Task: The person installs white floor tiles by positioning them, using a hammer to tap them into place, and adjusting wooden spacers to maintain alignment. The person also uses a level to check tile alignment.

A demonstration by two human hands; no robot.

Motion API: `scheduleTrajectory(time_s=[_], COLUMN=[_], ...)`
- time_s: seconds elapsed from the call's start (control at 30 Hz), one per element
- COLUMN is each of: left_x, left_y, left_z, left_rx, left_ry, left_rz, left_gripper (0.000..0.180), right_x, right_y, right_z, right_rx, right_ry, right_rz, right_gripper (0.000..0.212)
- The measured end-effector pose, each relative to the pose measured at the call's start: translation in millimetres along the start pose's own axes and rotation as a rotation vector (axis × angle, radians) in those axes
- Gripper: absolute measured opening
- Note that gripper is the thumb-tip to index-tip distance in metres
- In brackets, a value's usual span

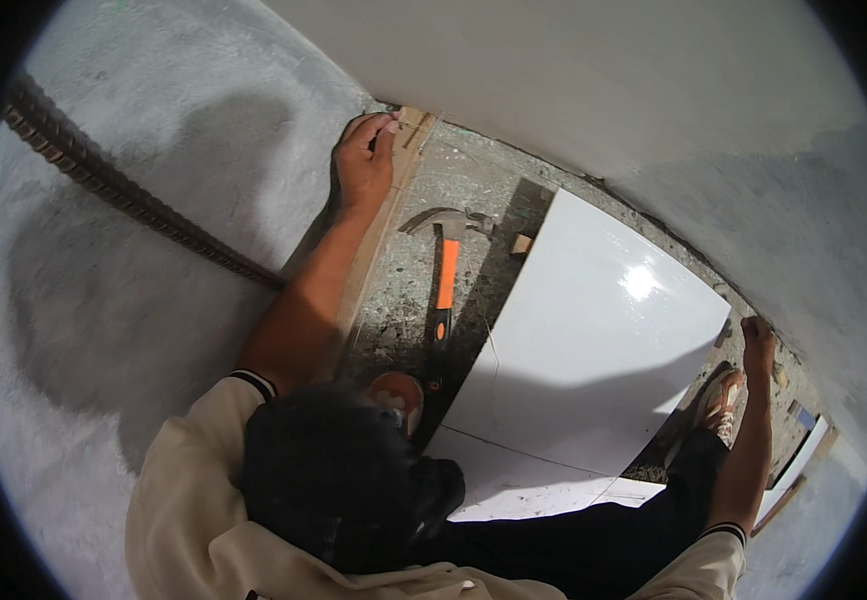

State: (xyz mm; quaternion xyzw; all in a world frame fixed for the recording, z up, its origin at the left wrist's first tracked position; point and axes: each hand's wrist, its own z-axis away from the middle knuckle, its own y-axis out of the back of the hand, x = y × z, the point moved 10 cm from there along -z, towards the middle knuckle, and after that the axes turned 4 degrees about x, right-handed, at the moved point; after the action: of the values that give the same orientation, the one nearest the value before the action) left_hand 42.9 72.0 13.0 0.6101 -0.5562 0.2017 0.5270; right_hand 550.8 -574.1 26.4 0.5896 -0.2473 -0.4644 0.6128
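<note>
The left hand is up at the far end of a tan strip, close to the corner where the walls meet. Its thumb and fingers are bent and nearly together at the strip's end; whether they pinch something small there, I cannot tell. The right hand is low by the opposite wall, just beyond the right corner of a big white tile. Its fingers look curled in, but what they hold, if anything, is too small to make out.

The tile lies across the middle, between the two arms, with a bright glare on its upper part and a shadow over the lower (a thin dark line crosses it there too). Between tile and strip, a claw hammer with an orange and black handle lies on the grimy floor, head away from the person. A little wooden block sits by the tile's left edge, and a ribbed metal bar slants toward the left forearm
</note>
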Motion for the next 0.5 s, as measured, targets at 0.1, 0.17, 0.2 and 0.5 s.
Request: scheduleTrajectory(time_s=[0.1,0.17,0.2,0.5], left_x=[1.7,1.3,3.6,7.1], left_y=[3.3,0.2,0.9,0.4], left_z=[0.0,0.8,0.9,0.2], left_rx=[0.005,0.007,0.016,0.022], left_ry=[0.037,0.062,0.039,0.003], left_rz=[0.019,0.064,0.049,0.044], left_gripper=[0.018,0.020,0.019,0.019], right_x=[-3.2,-3.3,-5.8,-7.7], right_y=[-2.1,1.8,2.4,0.4], right_z=[0.5,-0.5,-0.5,-1.7], right_rx=[-0.004,0.013,0.019,-0.021], right_ry=[-0.025,0.008,0.023,0.033], right_rz=[0.040,0.031,0.026,0.054], right_gripper=[0.032,0.029,0.027,0.024])
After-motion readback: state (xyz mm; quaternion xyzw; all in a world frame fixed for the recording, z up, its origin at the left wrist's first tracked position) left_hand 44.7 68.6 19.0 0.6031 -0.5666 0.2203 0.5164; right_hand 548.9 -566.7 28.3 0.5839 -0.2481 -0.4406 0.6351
